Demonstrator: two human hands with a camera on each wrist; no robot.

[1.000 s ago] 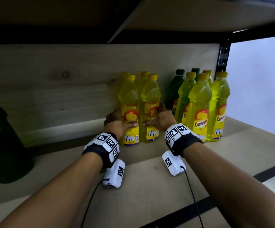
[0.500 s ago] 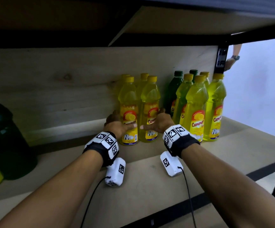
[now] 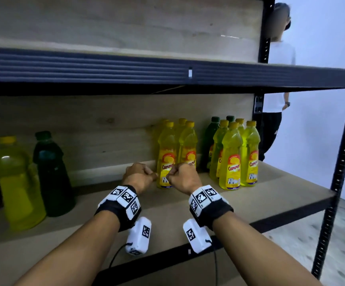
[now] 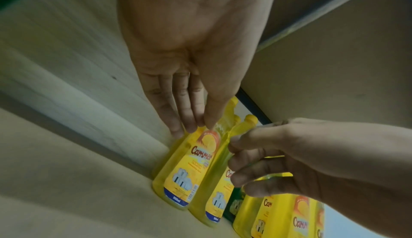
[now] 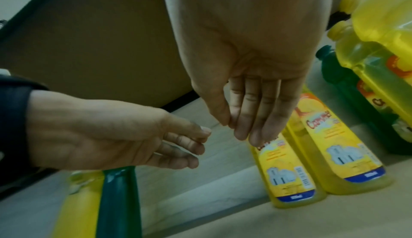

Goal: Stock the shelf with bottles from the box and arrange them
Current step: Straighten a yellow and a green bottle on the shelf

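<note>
Bottles sit upright on the shelf board (image 3: 270,195), none in either hand.

Nearest: both forearms reach in over the board's front edge, a marker cuff on each wrist.

Left hand (image 3: 139,176): holds nothing. The left wrist view shows the fingers (image 4: 178,111) fairly straight and together, tips at the shoulder of the front-left yellow bottle (image 3: 166,159). Can't tell whether they touch it.

Right hand (image 3: 183,177): also holds nothing, fingers loose, thumb resting against the index finger in the right wrist view. It sits just in front of the second yellow bottle (image 3: 188,145). Contact not resolvable.

The two hands are near each other with a small gap, and the front-left yellow bottle shows through it.

Just beyond the fingertips: those two yellow bottles stand side by side and touching, labels facing out, with more yellow caps behind them.

Right of the right hand: a tight cluster of yellow bottles (image 3: 231,162), with a dark green bottle (image 3: 212,141) at its back left. A gap separates the cluster from the pair.

Well left of the left hand: a large yellow bottle (image 3: 16,182) and a large dark green bottle (image 3: 51,174), side by side.

Behind everything: a wooden back panel (image 3: 105,131), with the upper shelf beam (image 3: 126,69) overhead.

Far right, past the rack post (image 3: 340,162): a person in a white top (image 3: 278,58) stands facing away.
</note>
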